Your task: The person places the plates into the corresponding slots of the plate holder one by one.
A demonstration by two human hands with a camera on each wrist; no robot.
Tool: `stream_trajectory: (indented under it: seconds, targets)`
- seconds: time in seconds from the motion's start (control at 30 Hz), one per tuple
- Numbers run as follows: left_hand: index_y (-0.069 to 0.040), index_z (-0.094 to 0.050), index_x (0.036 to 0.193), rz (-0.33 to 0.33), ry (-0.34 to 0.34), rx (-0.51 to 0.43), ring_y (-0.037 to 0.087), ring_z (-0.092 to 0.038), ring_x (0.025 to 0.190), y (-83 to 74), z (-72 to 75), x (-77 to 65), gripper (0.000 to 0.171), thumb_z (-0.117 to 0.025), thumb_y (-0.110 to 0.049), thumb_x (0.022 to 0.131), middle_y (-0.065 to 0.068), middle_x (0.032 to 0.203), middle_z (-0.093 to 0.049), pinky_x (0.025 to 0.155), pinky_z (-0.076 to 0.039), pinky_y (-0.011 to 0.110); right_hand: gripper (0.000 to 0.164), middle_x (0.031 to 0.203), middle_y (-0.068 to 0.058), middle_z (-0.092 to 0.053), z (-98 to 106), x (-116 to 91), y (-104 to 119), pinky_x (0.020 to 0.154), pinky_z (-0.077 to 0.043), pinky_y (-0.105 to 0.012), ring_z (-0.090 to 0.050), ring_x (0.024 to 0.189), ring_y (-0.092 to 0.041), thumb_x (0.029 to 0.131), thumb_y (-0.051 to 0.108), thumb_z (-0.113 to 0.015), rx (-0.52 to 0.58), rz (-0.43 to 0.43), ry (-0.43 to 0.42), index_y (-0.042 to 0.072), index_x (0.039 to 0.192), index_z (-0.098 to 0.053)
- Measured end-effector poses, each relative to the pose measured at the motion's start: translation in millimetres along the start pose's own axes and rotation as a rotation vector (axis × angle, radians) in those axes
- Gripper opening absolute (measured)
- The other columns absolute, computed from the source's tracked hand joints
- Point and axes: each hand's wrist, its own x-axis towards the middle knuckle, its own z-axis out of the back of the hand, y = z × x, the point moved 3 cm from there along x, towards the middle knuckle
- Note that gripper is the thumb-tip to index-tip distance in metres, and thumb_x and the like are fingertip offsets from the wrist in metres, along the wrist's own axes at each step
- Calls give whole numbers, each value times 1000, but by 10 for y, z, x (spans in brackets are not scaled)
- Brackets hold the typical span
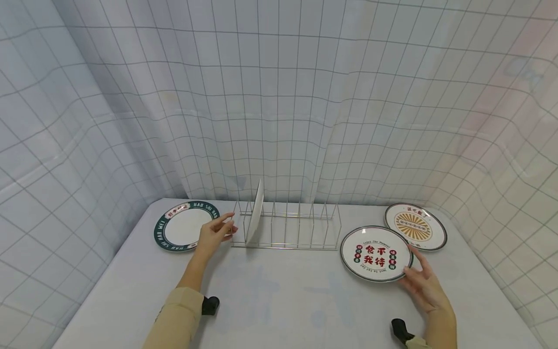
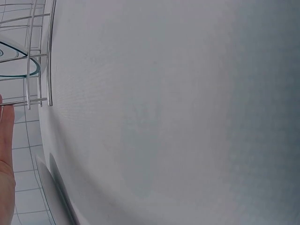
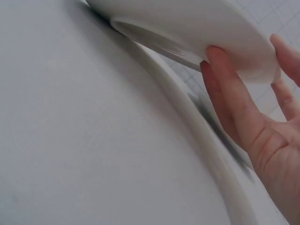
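Note:
My right hand (image 1: 424, 286) grips a white plate (image 1: 377, 254) with red characters and a dark rim by its right edge. In the right wrist view its fingers (image 3: 229, 89) reach under the plate's pale underside (image 3: 187, 28), which is tilted above the table. At the left end of a wire dish rack (image 1: 285, 248), my left hand (image 1: 213, 235) holds the end wires; only part of that hand shows in the left wrist view. One plate (image 1: 256, 215) stands on edge in the rack near that hand.
A green-rimmed plate (image 1: 187, 227) lies left of the rack, beside the left forearm. Behind the held plate, a white plate with a yellow sunburst (image 1: 416, 227) lies at the right. A gridded curtain (image 1: 287, 106) hangs close behind the white table (image 1: 279, 300).

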Motion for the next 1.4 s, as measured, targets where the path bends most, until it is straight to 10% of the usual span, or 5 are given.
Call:
stream_trajectory:
  seconds: [0.5,0.7,1.4]
  targets:
    - [-1,-53,126,-31,-18,44,11,-65,79,76,4,22,39,-56,-20,92,25,94,-64,78,-54,35,62,107,-7,-62,-511,159,520,71,-57,-30,-64,89,-17,86,-20,-42,-55,266,-144,13,138,-36]
    - [0,-54,125,-32,-16,38,11,-65,79,49,18,10,37,-56,-18,92,26,93,-64,77,-54,35,63,120,-16,-50,-848,365,721,72,-56,-34,-62,97,-24,84,-25,-37,28,411,-60,5,139,-31]
    - [2,-52,126,-12,3,22,20,-65,82,-101,-6,-45,35,-53,-10,93,30,94,-63,80,-53,39,70,95,-6,-53,-2152,1215,77,75,-56,-29,-56,87,-14,83,-13,-56,-195,130,68,18,141,-32]
